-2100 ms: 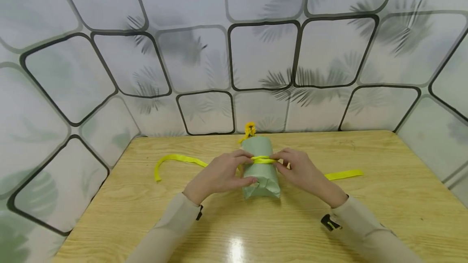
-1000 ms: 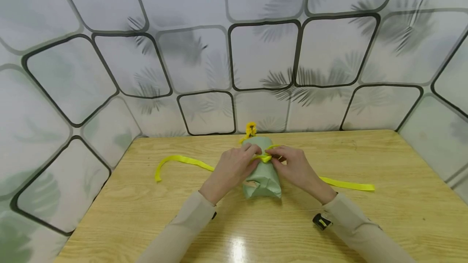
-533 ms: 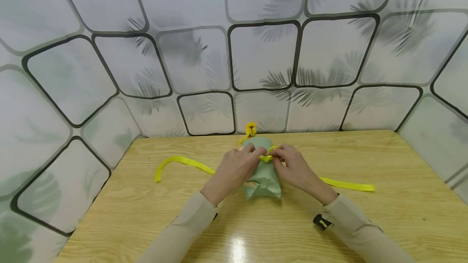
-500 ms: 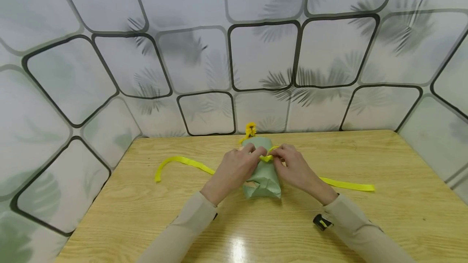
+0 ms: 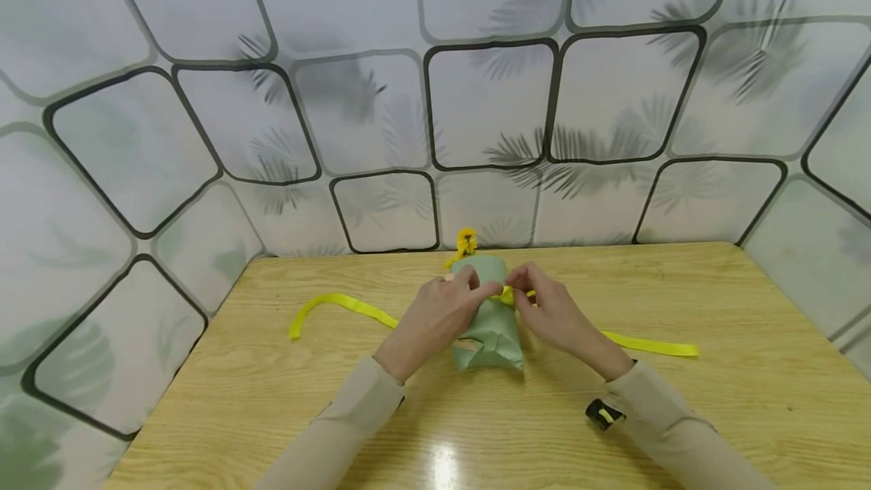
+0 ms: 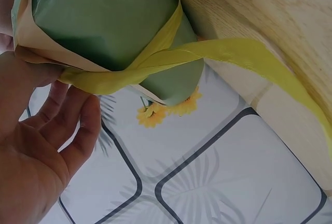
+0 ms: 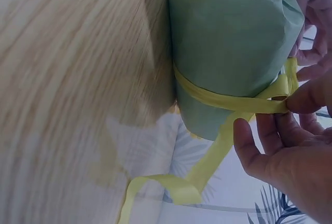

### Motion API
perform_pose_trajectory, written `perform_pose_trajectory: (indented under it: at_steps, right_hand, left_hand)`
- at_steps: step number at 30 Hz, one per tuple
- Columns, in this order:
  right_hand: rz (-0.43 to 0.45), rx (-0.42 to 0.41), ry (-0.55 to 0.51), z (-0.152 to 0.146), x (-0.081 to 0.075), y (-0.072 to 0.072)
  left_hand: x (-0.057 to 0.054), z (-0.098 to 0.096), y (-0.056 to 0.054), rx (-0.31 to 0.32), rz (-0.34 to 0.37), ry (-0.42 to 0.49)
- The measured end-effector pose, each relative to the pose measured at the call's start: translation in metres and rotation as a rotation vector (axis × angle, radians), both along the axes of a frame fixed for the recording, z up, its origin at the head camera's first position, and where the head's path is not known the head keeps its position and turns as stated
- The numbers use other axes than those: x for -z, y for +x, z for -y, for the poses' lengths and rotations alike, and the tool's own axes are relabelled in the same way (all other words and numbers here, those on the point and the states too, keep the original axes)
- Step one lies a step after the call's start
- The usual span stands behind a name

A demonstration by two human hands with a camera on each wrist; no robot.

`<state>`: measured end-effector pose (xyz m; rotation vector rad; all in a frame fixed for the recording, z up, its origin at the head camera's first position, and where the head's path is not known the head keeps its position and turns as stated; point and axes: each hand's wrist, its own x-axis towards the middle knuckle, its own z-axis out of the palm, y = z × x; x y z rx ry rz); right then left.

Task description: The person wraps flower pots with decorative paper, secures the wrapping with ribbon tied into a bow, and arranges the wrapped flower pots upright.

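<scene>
A bundle wrapped in pale green paper [image 5: 500, 327] lies mid-table, with yellow flowers [image 5: 466, 240] showing at its far end. Yellow ribbon [image 6: 155, 63] wraps around its middle and crosses itself on top. My left hand [image 5: 435, 320] is over the bundle's left side, its thumb and fingers pinching the ribbon at the crossing. From the right, my right hand [image 5: 551, 312] pinches another part of the ribbon between thumb and fingertips. In the right wrist view, the ribbon [image 7: 223, 99] runs flat around the green paper to those fingers. The left fingers partly hide the crossing.
One ribbon tail [image 5: 347, 301] curves over the wooden table [image 5: 306, 414] on the left; another tail [image 5: 653, 345] lies at the right. Behind the table's far edge hangs a patterned cloth backdrop [image 5: 381, 119]. A dark device [image 5: 604, 414] sits at my right wrist.
From holding a flat band across the bundle, my hands came together over its middle, where the ribbon now bunches. Most recently, the right hand shifted slightly up and right; the left thumb extended rightward.
</scene>
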<state>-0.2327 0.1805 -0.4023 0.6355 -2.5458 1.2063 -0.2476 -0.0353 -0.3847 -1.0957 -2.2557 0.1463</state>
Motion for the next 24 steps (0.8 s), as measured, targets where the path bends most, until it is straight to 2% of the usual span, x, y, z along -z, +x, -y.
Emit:
perform_pose_trajectory:
  at_steps: [6, 10, 12, 20, 24]
  right_hand:
    - [0.184, -0.012, -0.074, -0.003, -0.002, 0.002]
    - [0.199, -0.030, -0.065, -0.003, -0.002, 0.003]
    - [0.161, -0.038, -0.056, -0.003, 0.000, 0.004]
    - [-0.132, 0.000, 0.000, -0.009, 0.007, 0.003]
    - [-0.213, 0.022, 0.022, -0.011, 0.008, 0.005]
  left_hand:
    - [0.001, 0.002, -0.001, 0.011, 0.042, 0.006]
    - [0.001, 0.001, -0.001, 0.015, 0.099, 0.033]
    - [0.000, 0.001, -0.002, 0.019, 0.124, 0.054]
    - [-0.002, 0.002, -0.001, 0.032, 0.169, 0.103]
    - [-0.002, 0.002, -0.001, 0.033, 0.176, 0.109]
